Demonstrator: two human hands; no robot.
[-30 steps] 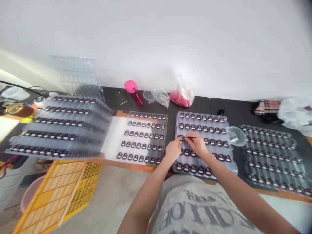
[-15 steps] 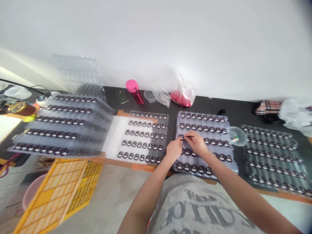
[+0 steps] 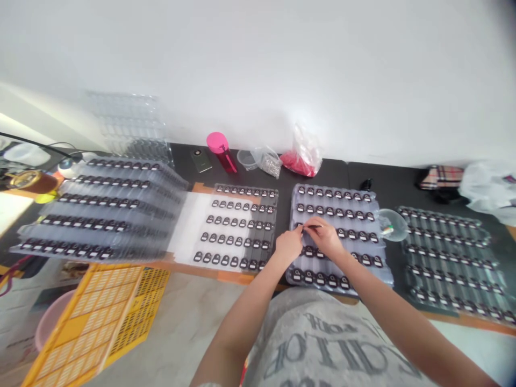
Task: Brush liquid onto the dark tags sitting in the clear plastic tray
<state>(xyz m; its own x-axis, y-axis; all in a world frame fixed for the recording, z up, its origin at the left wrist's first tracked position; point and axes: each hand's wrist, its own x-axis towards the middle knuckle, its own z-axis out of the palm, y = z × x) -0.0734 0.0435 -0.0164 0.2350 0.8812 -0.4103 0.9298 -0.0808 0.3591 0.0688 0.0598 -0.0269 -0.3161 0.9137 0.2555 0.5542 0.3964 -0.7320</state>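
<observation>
Resting on the middle blister tray [image 3: 334, 201], both hands meet over its third row of small black parts, near the tray's left edge. The right hand [image 3: 328, 237] is closed around a thin dark tool [image 3: 313, 227], pinched between thumb and fingers, with the tool lying almost level and its tip pointing left toward a small black part [image 3: 299, 228] seated in the tray. The left hand [image 3: 288, 244] sits just left of that part with its fingers curled in against it; whether it actually pinches the part or only steadies it is too small to tell. Touching the tray's right edge is a clear round dish [image 3: 393, 224] with something small and coloured in it. Just left of the tray lies another tray of black parts [image 3: 242, 226], partly on a white sheet, and further left again a tall stack of filled trays [image 3: 100, 209]. Right of the middle tray, well apart, lies a darker tray [image 3: 447, 252]. Behind the middle tray, against the wall, stand a pink bottle [image 3: 221, 150], a phone [image 3: 200, 159], a clear bag of small metal bits [image 3: 269, 161] and a bag with red contents [image 3: 303, 156]. In front of the stack, lower down, is a yellow crate [image 3: 97, 312].
</observation>
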